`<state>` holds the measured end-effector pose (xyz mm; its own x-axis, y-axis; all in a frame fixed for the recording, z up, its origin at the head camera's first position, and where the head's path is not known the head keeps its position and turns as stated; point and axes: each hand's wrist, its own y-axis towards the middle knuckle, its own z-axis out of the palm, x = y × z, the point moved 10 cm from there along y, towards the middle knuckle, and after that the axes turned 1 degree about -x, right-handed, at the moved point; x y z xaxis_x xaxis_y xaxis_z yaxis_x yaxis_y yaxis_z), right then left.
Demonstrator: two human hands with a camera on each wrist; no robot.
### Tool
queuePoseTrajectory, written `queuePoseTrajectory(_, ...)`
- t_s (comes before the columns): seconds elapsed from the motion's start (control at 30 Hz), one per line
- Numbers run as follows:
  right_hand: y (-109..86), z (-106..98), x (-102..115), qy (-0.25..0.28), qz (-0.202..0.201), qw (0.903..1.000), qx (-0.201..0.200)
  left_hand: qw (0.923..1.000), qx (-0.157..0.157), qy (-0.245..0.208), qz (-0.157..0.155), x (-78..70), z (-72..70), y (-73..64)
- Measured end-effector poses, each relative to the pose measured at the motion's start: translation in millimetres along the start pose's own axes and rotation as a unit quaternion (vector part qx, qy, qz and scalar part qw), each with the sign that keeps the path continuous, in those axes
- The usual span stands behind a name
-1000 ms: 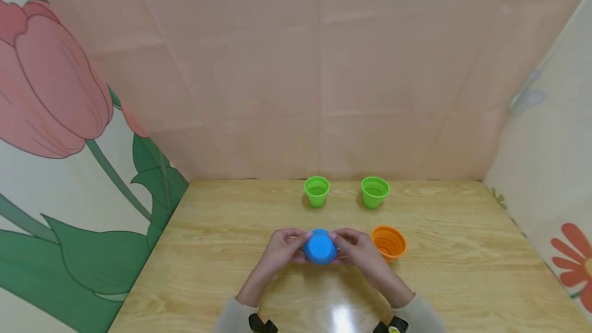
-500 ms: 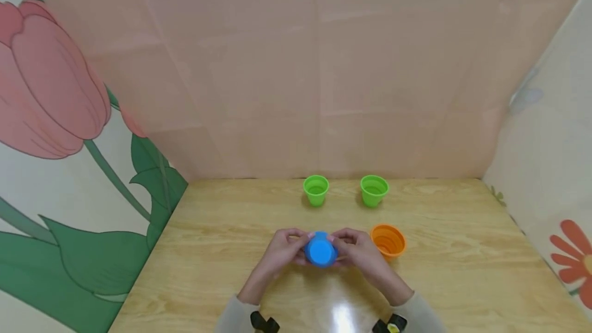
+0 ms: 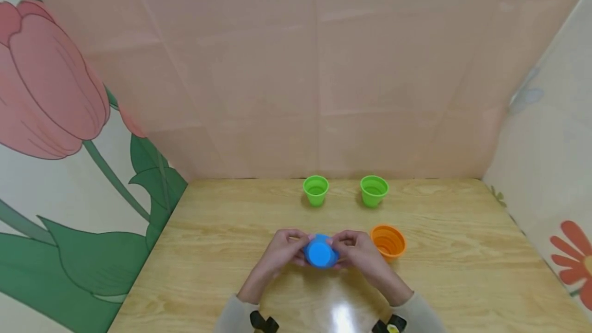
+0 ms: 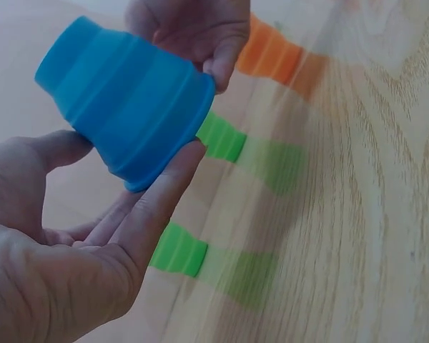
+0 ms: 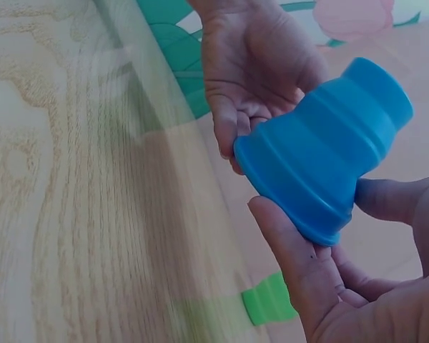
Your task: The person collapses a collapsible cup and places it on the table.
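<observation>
A blue collapsible cup with stepped, ringed walls is held above the table, its base turned up toward the head camera. My left hand pinches it from the left, thumb on the wall and index finger along the rim, as the left wrist view shows on the cup. From the other side my right hand pinches it too; in the right wrist view its thumb touches the wall of the cup and its index finger lies at the rim. The inside of the cup is hidden.
Just right of my right hand stands an orange collapsible cup, mouth up. Two green cups, a left one and a right one, stand mouth up near the back edge of the wooden table. A pinkish backdrop rises behind.
The blue cup has tilted slightly and its base has shifted a little toward me. Fingertips of both hands have shifted slightly on it. The orange and green cups stand as before.
</observation>
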<state>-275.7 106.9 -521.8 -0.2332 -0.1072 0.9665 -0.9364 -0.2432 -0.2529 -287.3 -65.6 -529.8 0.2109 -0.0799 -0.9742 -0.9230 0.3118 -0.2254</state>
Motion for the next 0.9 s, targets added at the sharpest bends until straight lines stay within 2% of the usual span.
queuePoseTrajectory(0.2, -0.5, -0.9, 0.5, -0.008, -0.004, 0.9999, -0.007, 1.0, 0.005, 0.007, 0.003, -0.9, -0.1, -0.5)
queuePoseTrajectory(0.47, -0.7, -0.4, 4.2, -0.015, -0.014, 0.9998, -0.008, 0.9999, 0.007, -0.015, 0.005, 1.1, 1.5, 2.1)
queuePoseTrajectory(0.6, -1.8, -1.4, 4.2, -0.014, -0.013, 0.9997, -0.013, 0.9995, 0.023, -0.017, 0.014, -2.0, 4.6, -0.1)
queuePoseTrajectory(0.77, -3.3, -2.3, 3.2, 0.0, -0.005, 0.9999, -0.016, 0.9989, 0.038, -0.008, 0.027, -7.6, 2.2, -6.1)
queuePoseTrajectory(0.9, -4.2, -3.7, 2.8, 0.008, 0.0, 0.9997, -0.021, 0.9977, 0.057, -0.018, 0.032, -10.6, 2.0, -7.3)
